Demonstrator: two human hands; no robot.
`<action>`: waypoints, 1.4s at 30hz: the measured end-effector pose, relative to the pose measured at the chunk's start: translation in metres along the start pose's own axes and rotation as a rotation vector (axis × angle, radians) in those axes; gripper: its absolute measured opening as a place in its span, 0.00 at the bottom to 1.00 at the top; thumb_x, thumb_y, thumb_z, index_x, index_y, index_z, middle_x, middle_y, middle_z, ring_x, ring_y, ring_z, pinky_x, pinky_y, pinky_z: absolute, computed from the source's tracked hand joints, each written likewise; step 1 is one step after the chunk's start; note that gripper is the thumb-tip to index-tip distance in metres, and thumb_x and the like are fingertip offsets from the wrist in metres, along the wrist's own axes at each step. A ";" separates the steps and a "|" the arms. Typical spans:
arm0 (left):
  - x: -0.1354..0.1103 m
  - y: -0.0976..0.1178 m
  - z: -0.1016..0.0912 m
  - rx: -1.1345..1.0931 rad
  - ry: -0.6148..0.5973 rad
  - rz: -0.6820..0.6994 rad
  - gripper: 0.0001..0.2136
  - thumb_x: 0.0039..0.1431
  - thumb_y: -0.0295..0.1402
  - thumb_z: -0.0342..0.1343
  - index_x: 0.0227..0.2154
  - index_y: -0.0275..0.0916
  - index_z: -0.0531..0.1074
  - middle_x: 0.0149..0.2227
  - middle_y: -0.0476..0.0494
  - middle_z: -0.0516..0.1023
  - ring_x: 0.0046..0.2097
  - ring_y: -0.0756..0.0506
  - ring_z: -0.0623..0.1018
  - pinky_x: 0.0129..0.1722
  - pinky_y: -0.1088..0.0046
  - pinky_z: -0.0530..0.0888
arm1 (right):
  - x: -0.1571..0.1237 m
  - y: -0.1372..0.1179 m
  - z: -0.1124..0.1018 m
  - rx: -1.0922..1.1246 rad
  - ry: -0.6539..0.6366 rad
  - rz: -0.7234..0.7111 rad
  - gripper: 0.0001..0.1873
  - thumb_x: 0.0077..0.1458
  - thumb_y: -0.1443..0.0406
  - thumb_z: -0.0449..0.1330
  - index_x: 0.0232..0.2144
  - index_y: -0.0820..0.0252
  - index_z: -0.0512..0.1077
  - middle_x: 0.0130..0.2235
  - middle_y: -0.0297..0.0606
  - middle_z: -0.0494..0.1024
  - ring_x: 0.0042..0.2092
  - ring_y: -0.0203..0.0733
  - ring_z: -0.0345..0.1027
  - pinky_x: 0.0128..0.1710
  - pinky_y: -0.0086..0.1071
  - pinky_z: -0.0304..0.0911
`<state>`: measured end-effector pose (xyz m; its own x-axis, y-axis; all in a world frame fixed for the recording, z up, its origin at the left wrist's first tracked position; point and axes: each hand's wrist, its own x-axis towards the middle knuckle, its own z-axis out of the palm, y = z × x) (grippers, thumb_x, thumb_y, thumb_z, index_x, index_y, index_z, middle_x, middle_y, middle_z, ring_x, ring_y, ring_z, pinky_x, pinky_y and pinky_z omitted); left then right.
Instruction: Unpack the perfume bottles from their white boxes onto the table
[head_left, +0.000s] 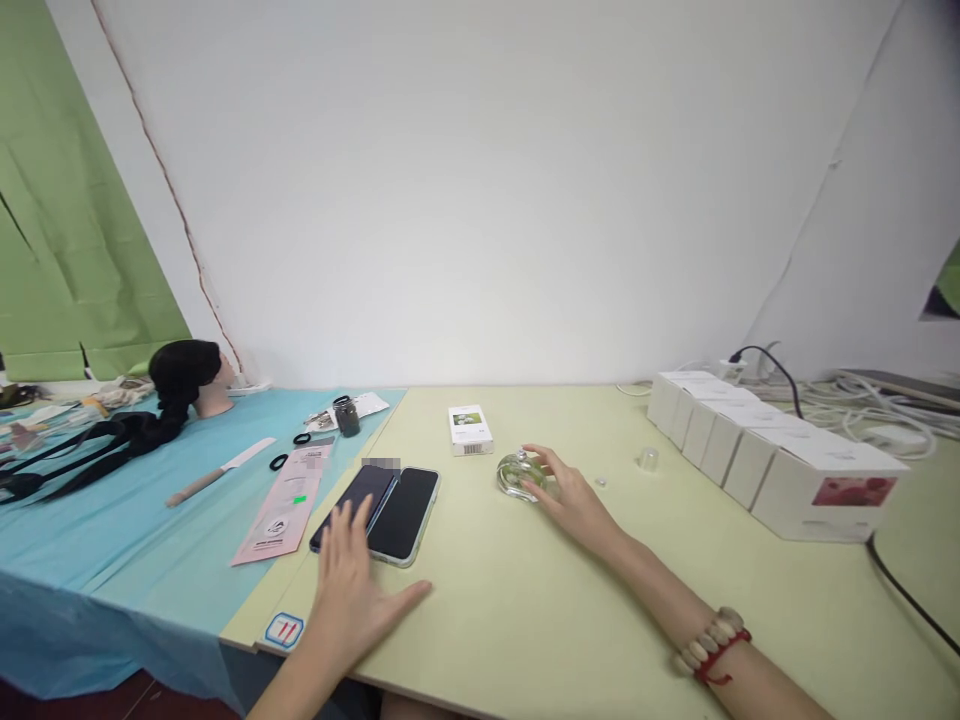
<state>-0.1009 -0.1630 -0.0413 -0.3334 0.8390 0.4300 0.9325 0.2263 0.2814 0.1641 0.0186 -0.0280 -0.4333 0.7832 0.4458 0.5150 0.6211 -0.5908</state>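
Observation:
My right hand (pixel 574 500) has its thumb and fingers around the side of a clear, rounded glass perfume bottle (pixel 512 476) on the table. Part of the bottle is hidden behind the fingers. To the right of that hand lie a tiny whitish piece (pixel 601 482) and a clear cap (pixel 649 459). My left hand (pixel 352 590) is open, fingers spread, with its fingertips over the lower part of a dark phone (pixel 360 495). Whether they touch it I cannot tell. A second phone (pixel 405 513) lies alongside. Behind the bottle is a small white box (pixel 471 430).
Several white boxes (pixel 810 480) stand in a row at right, with cables (pixel 862 405) behind. On the blue cloth (pixel 165 560) at left are a knife (pixel 221 472), a pink packet (pixel 281 505), black rings (pixel 279 462), a dark jar (pixel 346 417) and a mannequin head (pixel 195 375).

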 end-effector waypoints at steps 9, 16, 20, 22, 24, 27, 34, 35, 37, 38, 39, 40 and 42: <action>0.012 -0.063 -0.012 -0.152 -0.074 -0.097 0.47 0.41 0.53 0.56 0.58 0.31 0.42 0.54 0.31 0.61 0.56 0.35 0.63 0.53 0.54 0.63 | 0.000 0.005 0.004 -0.020 0.017 0.012 0.29 0.52 0.58 0.54 0.56 0.47 0.52 0.46 0.38 0.71 0.44 0.45 0.67 0.43 0.39 0.60; 0.015 -0.061 -0.013 -0.247 -0.059 -0.121 0.42 0.43 0.49 0.56 0.57 0.34 0.45 0.50 0.34 0.65 0.52 0.36 0.68 0.49 0.54 0.67 | -0.002 0.001 0.002 0.017 -0.010 0.027 0.28 0.50 0.60 0.55 0.54 0.44 0.53 0.46 0.36 0.71 0.43 0.44 0.67 0.41 0.38 0.62; 0.016 -0.061 -0.009 -0.255 -0.044 -0.107 0.42 0.43 0.49 0.56 0.57 0.34 0.45 0.50 0.33 0.64 0.53 0.35 0.68 0.49 0.53 0.67 | -0.002 -0.003 0.005 0.076 -0.027 0.015 0.30 0.49 0.61 0.56 0.54 0.45 0.53 0.46 0.37 0.71 0.39 0.42 0.68 0.41 0.38 0.63; 0.017 -0.059 -0.007 -0.246 -0.041 -0.105 0.42 0.44 0.50 0.55 0.57 0.34 0.45 0.51 0.33 0.64 0.53 0.35 0.68 0.49 0.53 0.67 | -0.003 -0.005 0.007 0.092 -0.036 0.005 0.30 0.49 0.62 0.56 0.54 0.45 0.53 0.46 0.37 0.71 0.39 0.42 0.68 0.42 0.38 0.63; 0.019 -0.057 -0.006 -0.237 -0.034 -0.102 0.42 0.44 0.51 0.55 0.57 0.33 0.45 0.51 0.33 0.64 0.53 0.36 0.68 0.49 0.54 0.67 | -0.003 -0.007 0.008 0.100 -0.051 0.001 0.30 0.49 0.62 0.56 0.54 0.45 0.53 0.46 0.37 0.71 0.39 0.41 0.68 0.42 0.38 0.63; 0.022 -0.052 -0.003 -0.224 -0.019 -0.090 0.43 0.43 0.52 0.55 0.57 0.31 0.46 0.50 0.32 0.65 0.53 0.36 0.67 0.50 0.55 0.66 | -0.003 -0.009 0.010 0.104 -0.064 0.001 0.30 0.49 0.62 0.56 0.54 0.45 0.53 0.46 0.37 0.71 0.38 0.41 0.68 0.41 0.38 0.64; 0.022 -0.035 0.000 -0.083 0.075 -0.037 0.42 0.46 0.51 0.53 0.58 0.32 0.44 0.52 0.32 0.64 0.55 0.35 0.65 0.56 0.50 0.58 | -0.004 -0.014 0.010 0.188 -0.079 0.019 0.29 0.51 0.62 0.55 0.55 0.46 0.51 0.46 0.37 0.70 0.35 0.38 0.68 0.38 0.37 0.65; 0.020 -0.028 -0.001 -0.043 0.109 -0.002 0.41 0.47 0.50 0.53 0.58 0.33 0.43 0.54 0.31 0.62 0.58 0.34 0.62 0.57 0.48 0.54 | -0.005 -0.015 0.010 0.191 -0.083 0.034 0.30 0.51 0.62 0.55 0.55 0.46 0.51 0.46 0.38 0.69 0.33 0.36 0.68 0.37 0.36 0.65; 0.017 -0.007 -0.004 -0.009 0.161 0.137 0.40 0.48 0.46 0.53 0.59 0.35 0.42 0.59 0.34 0.56 0.62 0.33 0.51 0.59 0.47 0.48 | -0.006 -0.015 0.011 0.184 -0.097 0.051 0.31 0.50 0.61 0.55 0.56 0.46 0.50 0.47 0.39 0.68 0.31 0.35 0.67 0.37 0.37 0.65; 0.016 0.007 -0.005 -0.028 0.125 0.238 0.39 0.48 0.45 0.54 0.59 0.37 0.44 0.59 0.36 0.55 0.63 0.34 0.47 0.60 0.49 0.47 | -0.007 -0.015 0.011 0.179 -0.105 0.050 0.33 0.50 0.61 0.57 0.56 0.47 0.50 0.48 0.40 0.68 0.32 0.36 0.67 0.38 0.37 0.64; 0.016 0.022 -0.005 -0.066 0.089 0.314 0.37 0.48 0.44 0.54 0.59 0.39 0.45 0.60 0.38 0.54 0.64 0.35 0.46 0.60 0.49 0.46 | -0.007 -0.014 0.012 0.178 -0.116 0.043 0.35 0.48 0.61 0.58 0.56 0.48 0.49 0.48 0.40 0.68 0.34 0.37 0.68 0.40 0.38 0.64; 0.017 0.039 -0.005 -0.122 0.043 0.370 0.37 0.47 0.43 0.55 0.59 0.40 0.46 0.60 0.38 0.53 0.64 0.35 0.45 0.60 0.51 0.48 | -0.007 -0.013 0.011 0.182 -0.130 0.030 0.37 0.47 0.61 0.59 0.57 0.48 0.49 0.48 0.40 0.68 0.38 0.39 0.68 0.42 0.39 0.63; 0.024 0.072 0.003 -0.264 -0.076 0.437 0.38 0.48 0.43 0.56 0.59 0.41 0.45 0.61 0.38 0.52 0.64 0.37 0.47 0.60 0.55 0.52 | -0.006 -0.010 0.008 0.204 -0.171 -0.009 0.42 0.43 0.60 0.62 0.58 0.50 0.48 0.50 0.41 0.66 0.45 0.43 0.65 0.45 0.39 0.61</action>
<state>-0.0410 -0.1252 -0.0128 0.1000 0.8633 0.4947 0.9124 -0.2779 0.3005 0.1559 0.0070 -0.0299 -0.5646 0.7511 0.3420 0.3579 0.5963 -0.7186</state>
